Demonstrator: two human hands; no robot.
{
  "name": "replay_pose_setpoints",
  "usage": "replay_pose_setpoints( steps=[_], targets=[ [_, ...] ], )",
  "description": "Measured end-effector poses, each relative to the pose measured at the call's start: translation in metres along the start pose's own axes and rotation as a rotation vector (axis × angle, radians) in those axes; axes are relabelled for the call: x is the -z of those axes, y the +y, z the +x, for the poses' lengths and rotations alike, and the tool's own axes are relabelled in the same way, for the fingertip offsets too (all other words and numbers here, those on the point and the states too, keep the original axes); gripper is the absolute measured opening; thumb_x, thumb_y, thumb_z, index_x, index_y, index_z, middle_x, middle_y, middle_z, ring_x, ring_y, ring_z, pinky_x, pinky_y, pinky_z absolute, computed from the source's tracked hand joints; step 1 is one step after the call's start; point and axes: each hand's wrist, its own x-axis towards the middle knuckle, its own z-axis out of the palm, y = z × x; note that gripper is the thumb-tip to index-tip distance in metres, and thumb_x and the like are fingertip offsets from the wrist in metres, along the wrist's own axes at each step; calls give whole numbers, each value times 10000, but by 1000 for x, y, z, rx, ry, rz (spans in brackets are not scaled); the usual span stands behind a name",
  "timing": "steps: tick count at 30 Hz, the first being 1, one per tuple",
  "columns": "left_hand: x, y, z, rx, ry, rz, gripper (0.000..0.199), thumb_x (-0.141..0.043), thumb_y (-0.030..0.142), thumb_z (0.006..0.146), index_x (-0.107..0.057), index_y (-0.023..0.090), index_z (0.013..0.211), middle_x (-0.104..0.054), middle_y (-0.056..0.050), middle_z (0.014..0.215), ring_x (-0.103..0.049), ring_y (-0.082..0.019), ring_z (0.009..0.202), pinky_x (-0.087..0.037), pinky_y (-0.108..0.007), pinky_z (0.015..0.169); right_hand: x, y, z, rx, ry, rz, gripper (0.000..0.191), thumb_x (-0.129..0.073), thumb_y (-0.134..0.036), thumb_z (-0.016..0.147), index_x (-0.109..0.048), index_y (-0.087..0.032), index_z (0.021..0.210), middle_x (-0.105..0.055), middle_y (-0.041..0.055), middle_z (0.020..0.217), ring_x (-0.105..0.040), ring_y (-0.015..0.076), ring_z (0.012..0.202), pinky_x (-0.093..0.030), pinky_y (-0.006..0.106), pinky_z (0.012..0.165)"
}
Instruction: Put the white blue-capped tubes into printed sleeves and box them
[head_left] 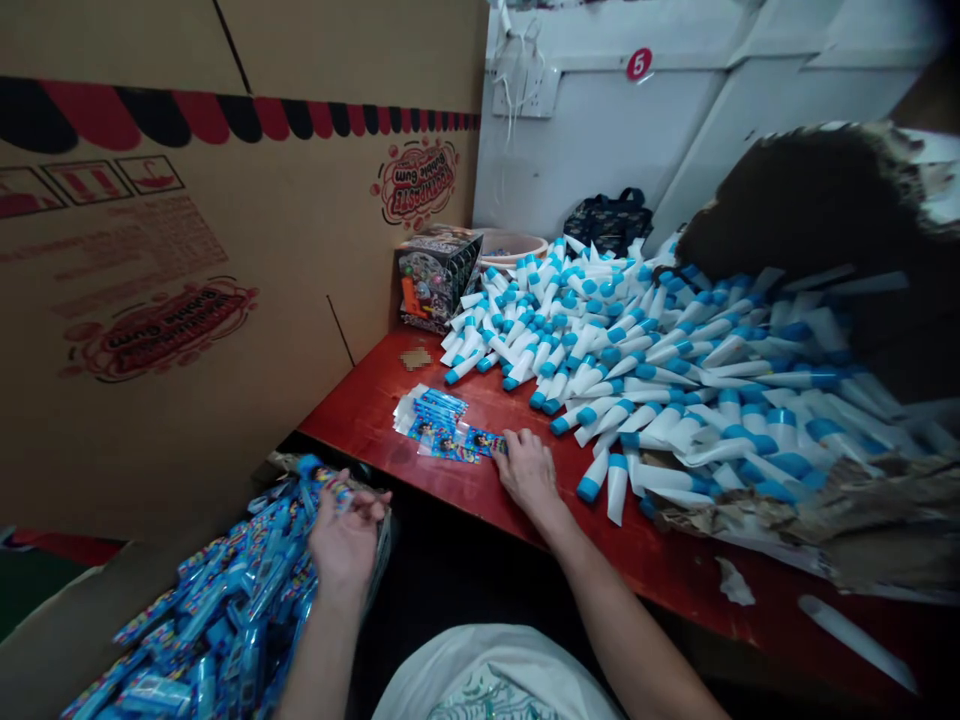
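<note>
My left hand [346, 535] is palm up over a carton at the lower left, its fingers round a blue-capped tube [334, 484] in a colourful printed wrapper. Beneath and beside it lie many wrapped blue tubes [251, 590]. On the red table, my right hand [527, 470] has its fingertips closed on the end of a blue printed plastic sleeve [482, 441]. That sleeve lies at the right edge of a fanned pile of similar flat sleeves [439, 412]. Right of this hand, several plain white tubes with blue caps [616, 485] lie loose.
A large heap of white, blue-capped tubes [637, 350] covers the table's right side, with torn cardboard [810, 515] at its front. Tall cartons [300, 230] wall the left. A printed box [439, 275], a pink basin [514, 243] and a dark bag [611, 220] stand behind.
</note>
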Motion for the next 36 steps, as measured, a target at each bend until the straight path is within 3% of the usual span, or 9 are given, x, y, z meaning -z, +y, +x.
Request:
replay_pose_setpoints(
  steps=[3,7,10,15,21,24,26,29,36],
  targets=[
    [22,16,4,-17,142,-13,399,-362,498,862,-593,177,922,-669,-63,645,-588,-199,507,-526,-448,658,-14,4,12,-10,1,-59,166,-481,-302,906,-596,-185,929,-591,92,939,-509,217,868,-314,309,720],
    [19,3,-10,-4,78,86,296,-529,362,782,-589,163,991,-680,-60,681,-611,-187,549,-512,-362,626,-24,10,17,-1,19,-12,164,-465,-279,922,-595,-191,875,-599,70,887,-510,197,838,-294,300,711],
    [-6,-24,-26,44,-109,195,319,-621,292,736,-578,148,1017,-672,-40,682,-613,-163,554,-485,-292,591,-22,16,16,-4,46,40,182,-461,-290,931,-596,-201,847,-602,46,869,-521,180,827,-298,285,709],
    [-68,-69,-38,237,-438,337,385,-639,400,760,-527,166,1045,-658,-30,761,-615,-146,540,-436,-239,477,-5,17,-4,18,124,97,224,-437,-313,944,-614,-203,861,-603,40,884,-526,175,859,-319,289,769],
    [-116,-111,-32,237,-474,347,332,-703,394,693,-553,152,866,-585,21,577,-519,-95,404,-350,-191,380,16,22,-35,96,243,385,213,-457,-313,909,-617,-196,987,-604,83,1018,-529,214,987,-368,346,861],
    [-118,-121,-33,206,-459,318,356,-731,342,668,-561,167,928,-626,21,655,-529,-89,432,-369,-192,395,14,32,-37,-110,168,776,348,-539,-364,821,-574,-178,1113,-587,98,1097,-542,213,1003,-429,319,830],
    [-117,-123,-37,199,-461,314,350,-749,321,648,-585,158,912,-635,15,678,-538,-92,458,-384,-198,403,11,37,-37,-200,63,947,290,-552,-396,786,-620,-179,966,-626,51,918,-573,178,824,-450,274,708],
    [-115,-123,-42,181,-476,338,290,-752,326,646,-623,129,813,-635,-4,669,-543,-100,497,-393,-199,409,7,38,-38,-249,-10,1012,305,-533,-457,791,-584,-181,670,-543,-27,592,-496,120,567,-388,223,537],
    [-119,-132,-47,159,-435,408,311,-720,408,678,-650,135,811,-616,3,617,-515,-100,457,-359,-206,403,5,40,-39,-302,-12,1090,418,-490,-530,806,-591,-174,612,-527,-27,524,-470,111,507,-342,214,474]
  ],
)
